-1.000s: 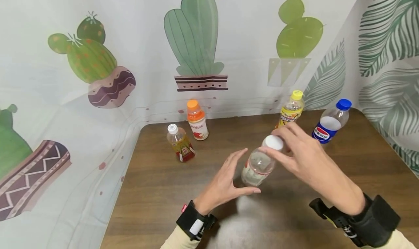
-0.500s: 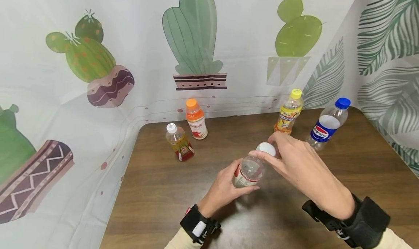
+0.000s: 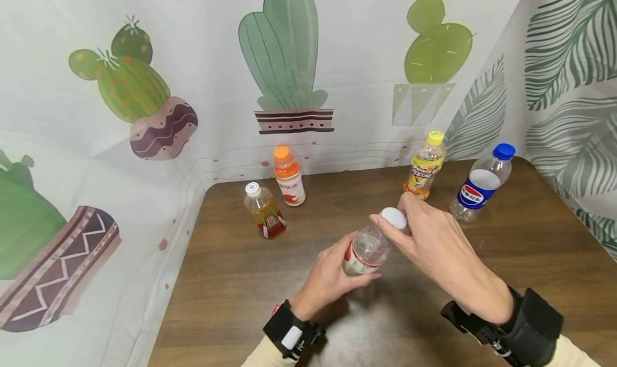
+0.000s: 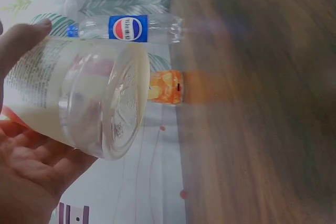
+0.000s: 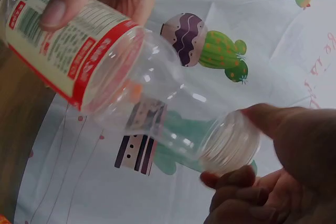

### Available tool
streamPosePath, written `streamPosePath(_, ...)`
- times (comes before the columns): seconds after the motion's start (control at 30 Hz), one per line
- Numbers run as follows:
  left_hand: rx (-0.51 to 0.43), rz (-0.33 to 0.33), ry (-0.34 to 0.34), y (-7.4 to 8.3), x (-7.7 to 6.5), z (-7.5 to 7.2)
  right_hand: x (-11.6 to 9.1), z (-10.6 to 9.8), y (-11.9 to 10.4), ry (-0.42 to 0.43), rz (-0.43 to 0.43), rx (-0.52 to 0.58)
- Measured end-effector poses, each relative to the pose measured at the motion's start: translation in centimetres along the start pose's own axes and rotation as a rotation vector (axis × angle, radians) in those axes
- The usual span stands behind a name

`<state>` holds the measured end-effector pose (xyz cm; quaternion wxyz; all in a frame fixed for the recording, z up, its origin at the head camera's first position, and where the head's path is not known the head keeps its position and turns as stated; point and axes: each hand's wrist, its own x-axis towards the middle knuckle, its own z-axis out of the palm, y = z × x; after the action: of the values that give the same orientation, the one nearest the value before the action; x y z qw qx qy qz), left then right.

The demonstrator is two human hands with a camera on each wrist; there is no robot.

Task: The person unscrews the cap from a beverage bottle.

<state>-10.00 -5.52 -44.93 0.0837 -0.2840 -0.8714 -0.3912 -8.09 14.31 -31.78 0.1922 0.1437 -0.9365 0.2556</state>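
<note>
A clear plastic bottle (image 3: 370, 247) with a red-and-cream label tilts above the table, its base off the wood in the left wrist view. My left hand (image 3: 328, 273) grips its labelled body; in that wrist view the thumb (image 4: 26, 40) lies on one side and the fingers on the other. My right hand (image 3: 441, 241) pinches the white cap (image 3: 393, 217) at the bottle's top between thumb and fingers. In the right wrist view, the cap (image 5: 231, 142) looks pale and ridged, still at the neck. No liquid shows inside the bottle.
On the brown table (image 3: 231, 302), a white-capped bottle (image 3: 266, 210) and an orange-capped bottle (image 3: 289, 177) stand back left. A yellow-capped bottle (image 3: 425, 166) and a blue-capped Pepsi bottle (image 3: 482, 184) stand back right. Behind hangs a cactus-print cloth (image 3: 361, 61).
My left hand has gone from open beside the bottle to gripping it. Bottle and right hand have shifted left and nearer. Lately only my right fingers have shifted slightly on the cap.
</note>
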Motion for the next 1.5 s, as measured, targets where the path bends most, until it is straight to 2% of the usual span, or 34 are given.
streamPosePath(0.37, -0.085, 0.010, -0.065, 0.0, 0.3, -1.3, -0.2, -0.1, 0.5, 0.017, -0.054, 0.065)
streamPosePath(0.57, -0.120, -0.005, -0.111, -0.2, 0.0, -1.6, -0.3, -0.2, 0.4, -0.009, -0.110, 0.042)
streamPosePath(0.7, -0.179, -0.024, -0.141, -0.3, -0.2, -1.5, -0.3, -0.5, 0.3, -0.044, -0.161, 0.016)
streamPosePath(0.83, -0.206, -0.024, -0.141, -0.3, -0.3, -1.3, -0.3, -0.6, 0.3, -0.059, -0.183, 0.009)
streamPosePath(0.97, -0.201, -0.019, -0.132, -0.3, -0.3, -1.1, -0.3, -0.7, 0.3, -0.072, -0.143, 0.017)
streamPosePath(1.1, -0.209, -0.045, -0.144, -0.3, -0.4, -0.8, -0.1, -1.0, 0.4, -0.087, -0.085, -0.001)
streamPosePath(1.37, -0.157, -0.096, -0.139, -0.3, -0.4, -0.7, 0.0, -2.1, 0.0, -0.006, -0.001, -0.033)
streamPosePath(1.5, -0.137, -0.099, -0.137, -0.4, -0.4, -0.6, 0.1, -2.1, -0.1, -0.064, 0.052, -0.035)
